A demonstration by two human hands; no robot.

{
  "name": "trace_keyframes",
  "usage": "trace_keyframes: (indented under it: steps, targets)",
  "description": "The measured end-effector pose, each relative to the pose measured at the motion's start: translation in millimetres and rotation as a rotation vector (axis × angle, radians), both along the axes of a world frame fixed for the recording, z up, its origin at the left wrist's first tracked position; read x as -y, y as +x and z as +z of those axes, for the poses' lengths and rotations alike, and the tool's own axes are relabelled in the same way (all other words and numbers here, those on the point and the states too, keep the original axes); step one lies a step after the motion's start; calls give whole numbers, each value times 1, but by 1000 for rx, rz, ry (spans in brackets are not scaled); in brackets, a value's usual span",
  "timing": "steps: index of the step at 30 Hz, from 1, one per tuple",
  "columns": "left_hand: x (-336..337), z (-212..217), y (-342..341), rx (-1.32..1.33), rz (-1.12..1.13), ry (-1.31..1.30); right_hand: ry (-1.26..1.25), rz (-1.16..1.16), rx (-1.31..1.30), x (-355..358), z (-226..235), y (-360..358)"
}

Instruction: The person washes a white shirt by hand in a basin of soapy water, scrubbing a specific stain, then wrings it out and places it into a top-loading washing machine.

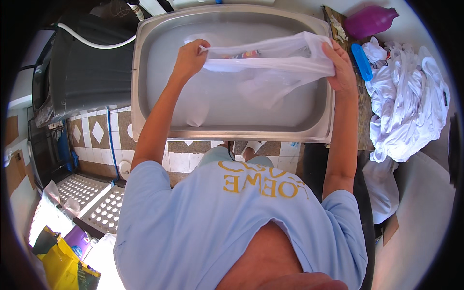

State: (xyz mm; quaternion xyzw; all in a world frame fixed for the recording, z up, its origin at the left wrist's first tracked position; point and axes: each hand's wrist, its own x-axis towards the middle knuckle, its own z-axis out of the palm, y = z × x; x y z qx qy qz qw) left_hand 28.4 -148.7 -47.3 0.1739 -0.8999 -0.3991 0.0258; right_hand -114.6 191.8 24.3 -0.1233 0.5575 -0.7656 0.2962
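A thin, wet white garment (pixel 270 63) is stretched sideways between my hands, over a metal basin (pixel 232 134) of cloudy water. A small dark-and-red print (pixel 249 54) shows on or through the fabric. At its left end, my left hand (pixel 190 59) pinches the edge between thumb and fingers. My right hand (pixel 343 67) grips the bunched right end near the basin's right rim, thumb up against the cloth. Part of the fabric sags toward the water; I cannot tell whether it touches. Another pale fold of cloth (pixel 197 115) shows in the water at the basin's front.
Right of the basin, a heap of white garments (pixel 406 101) lies beside a blue oblong object (pixel 361 62) and a purple container (pixel 371 21). On the left are a dark covered bulk (pixel 92 72), a white hose (pixel 92 44), perforated grey panels (pixel 82 188) and a yellow bag (pixel 60 263).
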Motion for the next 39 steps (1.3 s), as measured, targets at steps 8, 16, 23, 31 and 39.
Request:
trace_keyframes:
  steps: [8, 16, 23, 31, 39]
  targets:
    - [-23, -41, 41, -46, 88, -94, 230, 28, 154, -15, -59, 26]
    - [-28, -49, 21, -413, 495, 857, 472, 391, 154, -27, -64, 78]
    - [-38, -29, 49, -56, 219, -43, 21, -147, 249, -40, -38, 38]
    - [-79, -15, 69, -454, 230, -195, -163, -39, 338, -71, -14, 15]
    - [-41, 79, 52, -540, 50, -540, -321, 408, 162, -18, 76, 35]
